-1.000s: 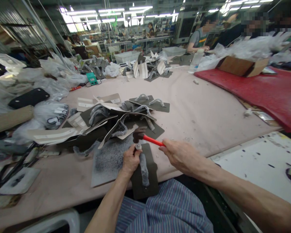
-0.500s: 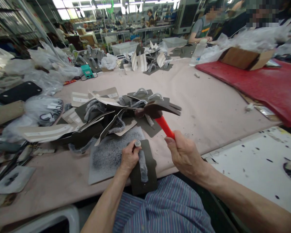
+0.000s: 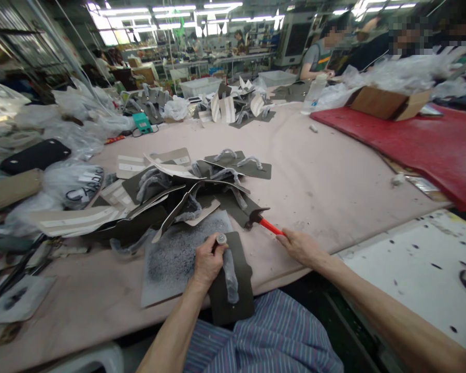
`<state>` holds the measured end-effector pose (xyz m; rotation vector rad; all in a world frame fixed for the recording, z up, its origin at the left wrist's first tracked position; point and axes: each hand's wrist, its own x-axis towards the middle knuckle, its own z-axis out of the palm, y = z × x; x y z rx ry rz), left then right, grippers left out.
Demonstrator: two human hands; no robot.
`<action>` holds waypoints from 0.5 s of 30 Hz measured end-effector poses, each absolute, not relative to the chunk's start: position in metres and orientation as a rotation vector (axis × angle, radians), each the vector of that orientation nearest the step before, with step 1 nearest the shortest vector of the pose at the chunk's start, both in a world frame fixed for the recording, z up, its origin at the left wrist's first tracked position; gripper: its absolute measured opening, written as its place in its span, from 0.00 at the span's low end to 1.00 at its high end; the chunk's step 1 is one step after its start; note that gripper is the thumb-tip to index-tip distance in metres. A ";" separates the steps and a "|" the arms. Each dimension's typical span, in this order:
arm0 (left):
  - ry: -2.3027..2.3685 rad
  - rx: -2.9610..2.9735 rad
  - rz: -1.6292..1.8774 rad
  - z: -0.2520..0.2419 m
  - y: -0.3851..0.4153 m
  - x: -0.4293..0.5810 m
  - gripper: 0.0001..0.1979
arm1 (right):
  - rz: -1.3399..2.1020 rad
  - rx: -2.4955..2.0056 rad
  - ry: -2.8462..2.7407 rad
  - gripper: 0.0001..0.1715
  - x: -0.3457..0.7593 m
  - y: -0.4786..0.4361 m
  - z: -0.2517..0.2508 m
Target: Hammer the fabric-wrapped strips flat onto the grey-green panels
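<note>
My left hand (image 3: 208,260) grips a short metal punch (image 3: 221,239) upright at the top end of a dark olive panel (image 3: 243,269). A plastic-wrapped handle (image 3: 230,274) runs along that panel, which overhangs the table's front edge. Under its left side lies a speckled grey board (image 3: 171,264). In my right hand (image 3: 301,247) is a hammer (image 3: 271,225) with a red handle; its dark head is right of the punch and farther back, apart from it, low over the table. The punch's lower tip is hidden.
Overlapping olive and cream panels with wrapped handles (image 3: 174,181) lie behind the board. Plastic bags (image 3: 77,129) crowd the left. A red sheet (image 3: 411,140) bears a cardboard box (image 3: 388,102) at right. A white perforated surface (image 3: 411,259) is at front right. People sit farther back.
The hammer has dropped and moved away from above the punch, with my right hand lower. My left hand still holds the punch in nearly the same place. The view has tilted slightly upward.
</note>
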<state>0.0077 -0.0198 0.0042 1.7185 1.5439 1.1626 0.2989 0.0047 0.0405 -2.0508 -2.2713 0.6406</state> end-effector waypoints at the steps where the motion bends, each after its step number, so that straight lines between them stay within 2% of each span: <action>1: 1.545 1.716 1.166 0.004 -0.020 0.007 0.07 | 0.542 -2.038 -2.282 0.17 0.296 0.004 0.040; 4: 1.551 1.704 1.182 0.002 -0.021 0.007 0.07 | 0.352 -1.736 -2.237 0.17 0.264 -0.015 0.052; 7: 1.546 1.672 1.193 0.001 -0.020 0.010 0.07 | 0.660 -1.391 -2.235 0.24 0.211 -0.048 0.062; 9: 1.551 1.547 1.249 0.001 -0.019 0.012 0.09 | 0.811 -1.387 -2.341 0.24 0.177 -0.068 0.059; 12: 1.583 1.173 1.408 0.003 -0.014 0.015 0.14 | 0.758 -1.556 -2.434 0.20 0.146 -0.083 0.047; 15: 1.579 0.947 1.503 0.005 -0.012 0.014 0.16 | 0.752 -1.641 -2.366 0.24 0.142 -0.085 0.041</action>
